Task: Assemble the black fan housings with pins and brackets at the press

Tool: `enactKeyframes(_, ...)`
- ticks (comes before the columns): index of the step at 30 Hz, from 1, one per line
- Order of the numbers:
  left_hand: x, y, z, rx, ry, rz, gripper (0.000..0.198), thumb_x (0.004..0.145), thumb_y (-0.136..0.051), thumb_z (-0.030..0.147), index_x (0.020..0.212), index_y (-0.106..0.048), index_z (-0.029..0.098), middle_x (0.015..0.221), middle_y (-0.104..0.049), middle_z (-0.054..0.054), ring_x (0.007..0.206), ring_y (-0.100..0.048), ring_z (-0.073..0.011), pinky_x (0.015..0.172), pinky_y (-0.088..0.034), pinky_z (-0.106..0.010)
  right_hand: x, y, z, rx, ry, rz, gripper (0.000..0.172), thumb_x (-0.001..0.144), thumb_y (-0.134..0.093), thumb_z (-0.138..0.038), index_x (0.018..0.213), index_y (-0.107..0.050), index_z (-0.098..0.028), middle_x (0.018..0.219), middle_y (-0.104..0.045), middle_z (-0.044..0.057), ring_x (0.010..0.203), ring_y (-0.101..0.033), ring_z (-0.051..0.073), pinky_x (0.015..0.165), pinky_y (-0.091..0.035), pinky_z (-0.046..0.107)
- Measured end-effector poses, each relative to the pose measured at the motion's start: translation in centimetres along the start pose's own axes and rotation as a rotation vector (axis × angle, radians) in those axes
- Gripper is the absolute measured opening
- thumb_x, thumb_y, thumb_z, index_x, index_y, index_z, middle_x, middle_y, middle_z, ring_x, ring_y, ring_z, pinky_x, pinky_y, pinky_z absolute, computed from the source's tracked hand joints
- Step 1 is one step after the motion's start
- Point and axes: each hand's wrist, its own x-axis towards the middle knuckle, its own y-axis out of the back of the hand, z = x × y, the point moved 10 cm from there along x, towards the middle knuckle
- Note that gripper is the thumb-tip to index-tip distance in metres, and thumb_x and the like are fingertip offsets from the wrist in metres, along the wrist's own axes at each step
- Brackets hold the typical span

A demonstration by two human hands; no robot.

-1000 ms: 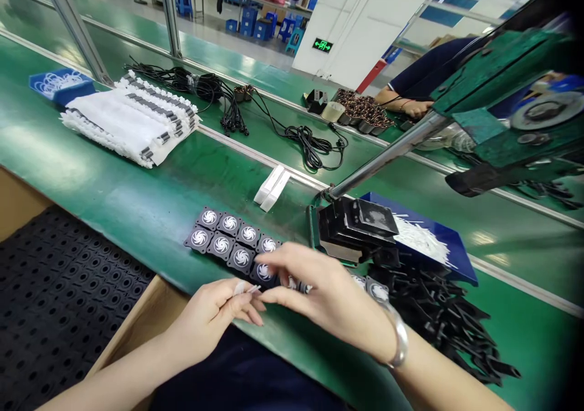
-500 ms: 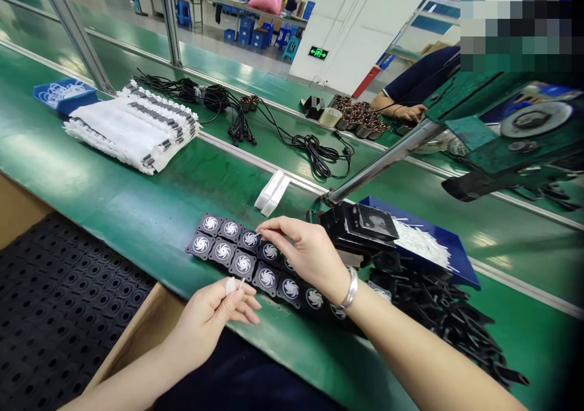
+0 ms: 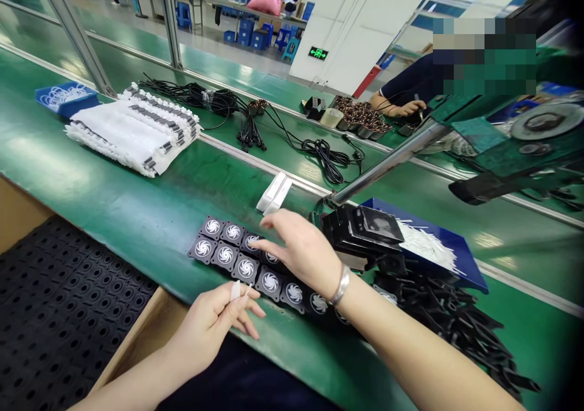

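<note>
Green belt (image 3: pixel 137 210), fan strip (image 3: pixel 237 259) near front edge, right hand (image 3: pixel 301 250) above

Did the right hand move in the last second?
Yes. The right hand went from beside the left hand and its white pins farther out over the fan strip, toward the black fixture.

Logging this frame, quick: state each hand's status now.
Left hand: closed, pinching small white pieces.
Right hand: open, fingertips on the black swirl-marked squares.
</note>
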Motion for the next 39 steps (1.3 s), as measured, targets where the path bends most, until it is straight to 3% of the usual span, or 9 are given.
enactKeyframes(2, 0.0, 0.2, 0.5, 0.034, -0.037, 0.01, 0.034, 0.1, -0.044, 0.045, 0.106, -0.062, 0.016, 0.1, -0.071, -0.007, 0.075, -0.073, -0.0157, 0.074, -0.06, -0.029, -0.4, 1.6, -0.8, 0.081, -0.02, 0.056, 0.036, 0.089, -0.065, -0.047, 0.104, -0.06, -0.015, 0.091, -0.064, 0.009, 0.085, -0.059, 0.021, 0.077, -0.05, 0.034)
enactKeyframes(7, -0.1, -0.2, 1.9, 0.146, -0.146, -0.016, 0.037, 0.102, -0.04, 0.043, 0.093, -0.063, 0.015, 0.084, -0.071, -0.005, 0.073, -0.072, -0.0151, 0.072, -0.059, -0.026, -2.8, -1.2, -5.1, 0.539, 0.025, -0.308, 0.01, 0.093, -0.063, -0.027, 0.094, -0.065, -0.017, 0.083, -0.064, 0.002, 0.075, -0.06, 0.012, 0.069, -0.049, 0.022)
enactKeyframes(11, 0.1, 0.2, 1.5, 0.119, -0.118, 0.022, 0.037, 0.102, -0.04, 0.043, 0.1, -0.065, 0.015, 0.091, -0.073, -0.007, 0.073, -0.072, -0.0153, 0.071, -0.059, -0.027, -2.6, -0.4, -3.4, 0.636, -0.105, -0.15, 0.015, 0.094, -0.061, -0.022, 0.081, -0.065, -0.018, 0.077, -0.067, 0.0, 0.073, -0.063, 0.01, 0.069, -0.049, 0.021)
enactKeyframes(14, 0.1, 0.7, 0.6, 0.069, -0.05, 0.069, 0.037, 0.101, -0.041, 0.045, 0.102, -0.064, 0.015, 0.098, -0.074, -0.008, 0.072, -0.072, -0.0151, 0.07, -0.059, -0.027, -2.2, 0.5, -1.4, 0.553, -0.175, -0.025, 0.01, 0.094, -0.062, -0.022, 0.085, -0.065, -0.019, 0.084, -0.071, 0.0, 0.078, -0.066, 0.011, 0.074, -0.05, 0.022)
enactKeyframes(20, 0.0, 0.1, -0.4, 0.043, -0.012, 0.025, 0.037, 0.1, -0.045, 0.046, 0.101, -0.064, 0.015, 0.095, -0.073, -0.008, 0.074, -0.072, -0.0163, 0.072, -0.059, -0.03, -2.0, -0.8, -2.7, 0.282, -0.006, -0.069, 0.011, 0.096, -0.058, -0.022, 0.086, -0.063, -0.017, 0.081, -0.069, 0.002, 0.075, -0.063, 0.015, 0.071, -0.049, 0.026)
enactKeyframes(28, 0.1, -0.4, -0.1, 0.07, 0.003, -0.003, 0.039, 0.101, -0.043, 0.046, 0.106, -0.065, 0.015, 0.098, -0.071, -0.008, 0.079, -0.072, -0.0169, 0.076, -0.058, -0.031, -1.9, -1.2, -3.0, 0.215, 0.034, -0.04, 0.01, 0.096, -0.057, -0.022, 0.088, -0.061, -0.017, 0.081, -0.068, 0.002, 0.076, -0.063, 0.015, 0.072, -0.049, 0.026)
enactKeyframes(33, 0.0, -0.7, 0.1, 0.082, -0.017, -0.033, 0.041, 0.101, -0.041, 0.048, 0.107, -0.064, 0.014, 0.094, -0.068, -0.007, 0.076, -0.069, -0.0163, 0.075, -0.056, -0.031, -1.7, -2.1, -3.9, 0.083, 0.122, -0.091, 0.025, 0.098, -0.054, -0.032, 0.079, -0.057, -0.017, 0.071, -0.062, 0.002, 0.068, -0.057, 0.015, 0.064, -0.045, 0.027)
enactKeyframes(36, 0.0, -0.7, 0.3, 0.078, -0.044, -0.035, 0.041, 0.101, -0.039, 0.048, 0.107, -0.061, 0.014, 0.087, -0.067, -0.006, 0.069, -0.065, -0.0137, 0.069, -0.055, -0.029, -1.3, -0.6, -4.3, -0.01, 0.159, 0.001, 0.04, 0.094, -0.052, -0.053, 0.078, -0.056, -0.016, 0.07, -0.057, 0.004, 0.065, -0.052, 0.017, 0.061, -0.043, 0.029)
enactKeyframes(39, 0.0, -0.6, 0.9, 0.058, -0.085, -0.028, 0.036, 0.102, -0.037, 0.047, 0.108, -0.055, 0.016, 0.087, -0.066, -0.005, 0.06, -0.058, -0.0106, 0.061, -0.052, -0.026, -1.1, 1.7, -3.5, 0.062, 0.052, 0.099, 0.036, 0.095, -0.054, -0.051, 0.087, -0.057, -0.016, 0.076, -0.059, 0.004, 0.07, -0.054, 0.016, 0.065, -0.044, 0.028)
